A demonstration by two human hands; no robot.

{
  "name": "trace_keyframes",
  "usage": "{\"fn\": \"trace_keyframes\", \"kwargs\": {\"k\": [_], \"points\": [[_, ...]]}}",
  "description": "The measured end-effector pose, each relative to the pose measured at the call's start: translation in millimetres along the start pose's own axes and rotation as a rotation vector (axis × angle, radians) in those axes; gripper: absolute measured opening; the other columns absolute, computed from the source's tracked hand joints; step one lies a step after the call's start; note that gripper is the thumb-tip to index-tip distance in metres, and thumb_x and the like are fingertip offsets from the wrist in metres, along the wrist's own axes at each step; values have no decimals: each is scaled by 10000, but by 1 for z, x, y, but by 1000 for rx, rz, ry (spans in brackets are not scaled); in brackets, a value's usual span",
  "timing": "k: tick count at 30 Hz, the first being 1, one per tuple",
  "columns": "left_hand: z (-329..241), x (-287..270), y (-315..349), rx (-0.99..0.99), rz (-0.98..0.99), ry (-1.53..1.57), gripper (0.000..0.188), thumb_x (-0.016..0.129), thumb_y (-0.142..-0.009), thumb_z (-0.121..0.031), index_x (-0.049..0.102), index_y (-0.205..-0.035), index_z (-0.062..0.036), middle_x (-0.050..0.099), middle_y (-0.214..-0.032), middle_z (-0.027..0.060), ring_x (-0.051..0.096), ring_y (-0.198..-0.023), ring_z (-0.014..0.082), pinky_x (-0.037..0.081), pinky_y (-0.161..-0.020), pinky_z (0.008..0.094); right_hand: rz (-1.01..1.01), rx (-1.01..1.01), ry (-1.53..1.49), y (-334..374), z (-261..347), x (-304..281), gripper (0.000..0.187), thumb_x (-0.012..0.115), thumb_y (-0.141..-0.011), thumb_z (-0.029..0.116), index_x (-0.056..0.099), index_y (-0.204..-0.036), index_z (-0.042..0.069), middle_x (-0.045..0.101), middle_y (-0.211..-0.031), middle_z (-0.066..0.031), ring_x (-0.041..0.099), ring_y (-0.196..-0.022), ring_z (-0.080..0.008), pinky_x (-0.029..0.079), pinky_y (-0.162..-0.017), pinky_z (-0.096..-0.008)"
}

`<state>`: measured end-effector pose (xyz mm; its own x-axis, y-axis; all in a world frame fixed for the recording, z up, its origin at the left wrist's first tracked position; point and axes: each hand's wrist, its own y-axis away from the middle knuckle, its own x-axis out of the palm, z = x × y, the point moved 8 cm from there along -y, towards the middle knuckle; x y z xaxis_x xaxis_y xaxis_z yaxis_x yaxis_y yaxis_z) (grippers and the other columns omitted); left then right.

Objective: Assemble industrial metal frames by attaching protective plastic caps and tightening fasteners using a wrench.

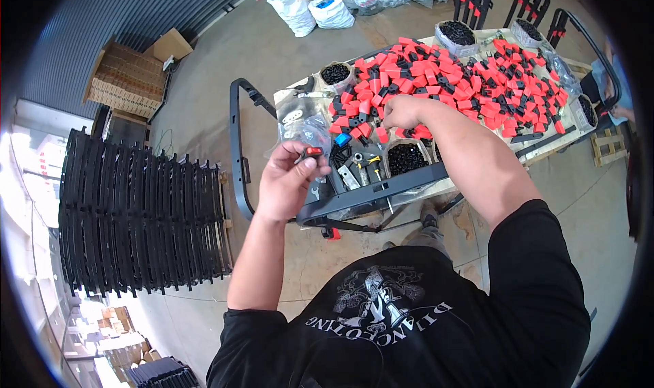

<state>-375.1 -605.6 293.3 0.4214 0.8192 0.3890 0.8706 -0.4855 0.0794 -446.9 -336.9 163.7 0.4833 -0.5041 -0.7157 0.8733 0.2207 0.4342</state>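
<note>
My left hand is closed in a pinch around a small red-and-black plastic part, held up near the table's left end. My right hand is at the near-left edge of a big heap of red-and-black plastic parts. Its fingers are curled down among the pieces, and what they grip, if anything, is hidden. A black metal tube frame lies along the table's near side, below both hands. Just past its bar stands a bag of small black pieces.
Beside the left hand lie clear plastic bags and a yellow-handled tool. More tubs of black pieces line the heap. Stacked black frames stand at left, white sacks behind. At far right another person's arm shows.
</note>
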Motion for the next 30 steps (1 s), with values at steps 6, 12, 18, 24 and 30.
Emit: {"fn": "trace_keyframes", "kwargs": {"k": [6, 12, 18, 24, 30], "points": [[-7, 33, 45, 266, 134, -219, 257, 639, -944, 49, 546, -1164, -46, 604, -1118, 68, 641, -1015, 169, 503, -925, 319, -11, 69, -92, 5, -3, -2, 330, 753, -835, 318, 766, -1021, 46, 754, -985, -139, 704, -915, -249, 540, -818, -395], [1, 50, 57, 260, 87, -520, 322, 646, -928, 46, 582, -1236, -23, 634, -1084, 70, 586, -1034, 124, 459, -920, 271, -57, 61, -16, 5, -7, -8, 409, 771, -825, 378, 771, -1041, 30, 749, -1017, -158, 701, -885, -272, 545, -807, -398], [6, 72, 54, 479, 104, -924, 162, 724, -871, 5, 616, -987, -27, 650, -939, 48, 589, -816, 103, 501, -718, 281, -24, 75, -69, 8, -8, -8, 345, 749, -848, 295, 753, -1068, 29, 740, -1025, -152, 685, -964, -252, 521, -871, -385], [25, 88, 43, 312, 69, -1030, 208, 763, -832, -28, 662, -1014, -40, 665, -854, 87, 625, -706, 178, 520, -635, 310, -14, 75, -99, 15, 1, -9, 348, 730, -861, 286, 750, -1092, 26, 741, -1041, -151, 685, -972, -249, 519, -883, -381], [11, 104, 41, 630, 140, -1241, 210, 793, -787, -67, 714, -981, -46, 705, -886, 118, 672, -830, 299, 548, -753, 392, -43, 34, -81, 3, -8, -6, 406, 748, -844, 344, 752, -1044, -10, 738, -997, -170, 695, -867, -265, 532, -776, -402]]}}
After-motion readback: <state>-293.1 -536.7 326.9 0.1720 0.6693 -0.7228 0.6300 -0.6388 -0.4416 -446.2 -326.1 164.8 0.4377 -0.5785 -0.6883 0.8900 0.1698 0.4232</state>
